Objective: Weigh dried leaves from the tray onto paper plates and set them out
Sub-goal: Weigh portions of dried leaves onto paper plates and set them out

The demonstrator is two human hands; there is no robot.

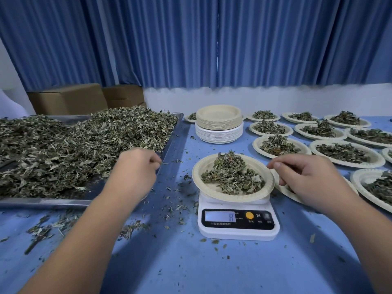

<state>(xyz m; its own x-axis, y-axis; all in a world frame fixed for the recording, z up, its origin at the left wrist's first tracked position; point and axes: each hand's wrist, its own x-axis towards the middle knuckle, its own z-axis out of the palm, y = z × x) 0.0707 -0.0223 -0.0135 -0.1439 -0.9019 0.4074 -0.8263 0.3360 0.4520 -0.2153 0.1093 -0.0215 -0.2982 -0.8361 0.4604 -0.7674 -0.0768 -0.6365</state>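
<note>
A steel tray on the left is heaped with dried leaves. A white digital scale stands in the middle with its display lit. On it sits a paper plate bearing a small mound of leaves. My left hand hovers over the tray's right edge with its fingers curled in, and no leaves show between them. My right hand hangs just right of the weighed plate. Its fingers are loosely curled and its thumb and forefinger tips lie close to the rim.
A stack of unused paper plates stands behind the scale. Several filled plates cover the blue table to the right, one partly under my right hand. Leaf crumbs litter the table near the tray. Cardboard boxes and a blue curtain are behind.
</note>
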